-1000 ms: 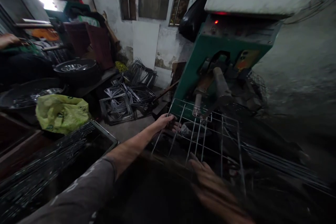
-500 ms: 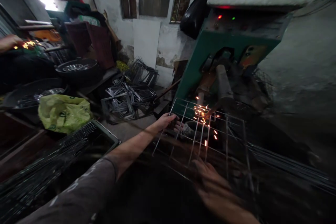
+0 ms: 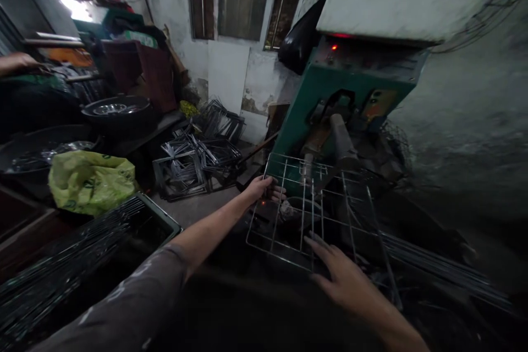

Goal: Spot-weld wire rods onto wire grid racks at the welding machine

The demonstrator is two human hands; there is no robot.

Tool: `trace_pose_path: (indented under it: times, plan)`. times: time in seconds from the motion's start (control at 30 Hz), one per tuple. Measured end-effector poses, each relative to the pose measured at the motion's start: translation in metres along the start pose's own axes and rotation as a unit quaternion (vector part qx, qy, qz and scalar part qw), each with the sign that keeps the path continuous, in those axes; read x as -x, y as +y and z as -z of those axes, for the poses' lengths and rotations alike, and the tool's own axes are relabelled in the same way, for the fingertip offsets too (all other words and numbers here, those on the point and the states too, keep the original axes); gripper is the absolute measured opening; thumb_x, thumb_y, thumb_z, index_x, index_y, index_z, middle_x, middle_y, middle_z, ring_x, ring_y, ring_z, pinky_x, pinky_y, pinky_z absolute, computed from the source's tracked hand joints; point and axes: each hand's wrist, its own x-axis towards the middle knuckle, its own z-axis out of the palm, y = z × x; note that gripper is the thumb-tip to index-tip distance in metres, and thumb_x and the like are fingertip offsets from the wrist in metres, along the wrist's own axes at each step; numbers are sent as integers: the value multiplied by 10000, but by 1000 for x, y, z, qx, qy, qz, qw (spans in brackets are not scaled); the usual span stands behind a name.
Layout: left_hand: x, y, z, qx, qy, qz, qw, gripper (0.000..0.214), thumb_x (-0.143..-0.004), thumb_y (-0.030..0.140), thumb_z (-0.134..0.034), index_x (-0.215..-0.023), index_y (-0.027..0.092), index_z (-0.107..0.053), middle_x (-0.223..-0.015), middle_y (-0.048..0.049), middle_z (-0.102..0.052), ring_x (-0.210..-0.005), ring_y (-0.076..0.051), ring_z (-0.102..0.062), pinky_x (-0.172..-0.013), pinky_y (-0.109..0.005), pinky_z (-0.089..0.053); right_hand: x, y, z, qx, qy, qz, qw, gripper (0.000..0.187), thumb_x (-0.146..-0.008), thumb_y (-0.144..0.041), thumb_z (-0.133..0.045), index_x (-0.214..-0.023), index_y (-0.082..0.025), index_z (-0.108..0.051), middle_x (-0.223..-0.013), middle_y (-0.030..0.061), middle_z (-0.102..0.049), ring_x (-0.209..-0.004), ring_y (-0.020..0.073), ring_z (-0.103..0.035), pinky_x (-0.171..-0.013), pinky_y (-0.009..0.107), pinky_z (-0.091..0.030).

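We look down at our two bare hands on a wire grid [image 3: 312, 214], which lies at the centre of the frame, its far edge under the metal arm of a green machine [image 3: 330, 88]. Our left hand [image 3: 264, 190] has its fingers curled around the grid's left edge. Our right hand [image 3: 344, 278] rests on the near edge, fingers spread flat and gripping nothing.

We judge that the grid is best held level and steady, with both hands out on the edges, well away from the machine's arm.

At lower left, a green-rimmed tray [image 3: 163, 210] holds a bundle of thin straight rods. Above it sits a yellow-green bag [image 3: 91, 181], contents hidden. At upper left, a dark bowl [image 3: 119, 121] holds shiny metal pieces. Bent wire frames [image 3: 198, 154] are piled on the floor left of the machine.
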Motion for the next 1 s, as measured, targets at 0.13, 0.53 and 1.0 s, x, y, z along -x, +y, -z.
trace_pose_path:
  times: [0.13,0.53,1.0]
  plan:
    - [-21,4,6,3,39,-39,998,221,-878,327,-533,-930,129,-451,-780,-159,-692,-667,-265,-692,-583,-376,-545,-14,28,17,13,93,3,996,667,-781,-288,-462,-1416,-125,-336,-1436,107,-381,-1274,239,-409,-1060,433,-335]
    - [-66,23,22,6,104,-92,990,221,-851,317,-566,-923,124,-485,-757,-136,-675,-655,-244,-678,-557,-337,-530,-73,80,50,-49,167,-33,984,372,-695,-411,-577,-985,-179,-591,-905,81,-672,-866,272,-633,-781,374,-492]
    - [-102,48,35,8,161,-102,982,218,-938,228,-355,-1026,85,-494,-753,-147,-672,-670,-239,-682,-690,-400,-528,-130,99,76,-178,210,-21,961,365,-629,-404,-647,-919,-185,-614,-779,18,-638,-698,194,-588,-648,288,-464]
